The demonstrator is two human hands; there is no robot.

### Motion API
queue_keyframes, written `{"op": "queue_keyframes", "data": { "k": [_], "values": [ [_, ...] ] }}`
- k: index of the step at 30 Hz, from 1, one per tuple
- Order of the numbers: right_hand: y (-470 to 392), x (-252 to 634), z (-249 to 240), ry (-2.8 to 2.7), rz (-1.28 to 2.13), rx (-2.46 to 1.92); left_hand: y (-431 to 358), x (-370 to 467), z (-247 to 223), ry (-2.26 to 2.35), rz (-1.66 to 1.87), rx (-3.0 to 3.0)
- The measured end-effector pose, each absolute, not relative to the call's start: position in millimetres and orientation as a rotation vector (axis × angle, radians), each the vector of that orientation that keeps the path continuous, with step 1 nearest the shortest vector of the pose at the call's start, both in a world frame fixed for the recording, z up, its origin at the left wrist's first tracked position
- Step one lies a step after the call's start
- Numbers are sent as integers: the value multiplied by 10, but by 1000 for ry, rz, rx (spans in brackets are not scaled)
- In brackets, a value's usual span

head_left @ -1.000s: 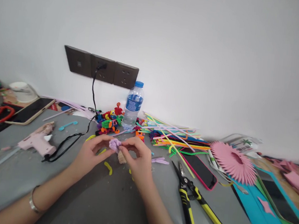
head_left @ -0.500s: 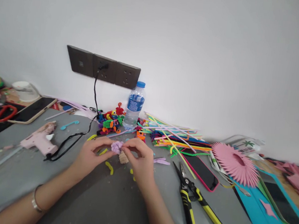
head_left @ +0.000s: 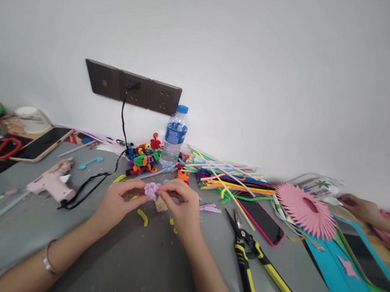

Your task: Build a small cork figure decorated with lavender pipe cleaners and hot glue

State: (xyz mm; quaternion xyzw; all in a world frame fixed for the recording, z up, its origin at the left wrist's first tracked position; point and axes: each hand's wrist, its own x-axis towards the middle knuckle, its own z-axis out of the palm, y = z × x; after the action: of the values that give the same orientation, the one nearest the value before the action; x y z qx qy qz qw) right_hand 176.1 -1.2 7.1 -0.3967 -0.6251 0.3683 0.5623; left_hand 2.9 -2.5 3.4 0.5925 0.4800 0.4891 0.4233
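Between my two hands is a small lilac pipe-cleaner flower, held up above the grey table. My left hand pinches it from the left with thumb and forefinger. From the other side my right hand grips its right edge, fingertips closed together. A small pale wooden-looking block shows just below the flower; whether it is touched I cannot tell. Around my hands lie short yellow pipe-cleaner pieces and, to the right, lilac strips.
A pink glue gun with a black cord lies left. Black-and-yellow cutters lie open on the right near a phone. Behind stand a water bottle and pipe cleaners. Another person's hand reaches in at far right.
Another person's hand and forearm have come into view at the far right. My hands keep their pinch on the flower, which has turned slightly.
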Motion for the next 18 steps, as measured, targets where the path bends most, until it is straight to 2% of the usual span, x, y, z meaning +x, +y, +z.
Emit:
{"op": "queue_keyframes", "data": {
  "k": [14,18],
  "values": [
    [51,1812,30,-1295,971,-988,3,27,33,1106,1173,1277],
    [50,1830,52,-1405,962,-920,5,27,35,1102,1167,1241]
  ]
}}
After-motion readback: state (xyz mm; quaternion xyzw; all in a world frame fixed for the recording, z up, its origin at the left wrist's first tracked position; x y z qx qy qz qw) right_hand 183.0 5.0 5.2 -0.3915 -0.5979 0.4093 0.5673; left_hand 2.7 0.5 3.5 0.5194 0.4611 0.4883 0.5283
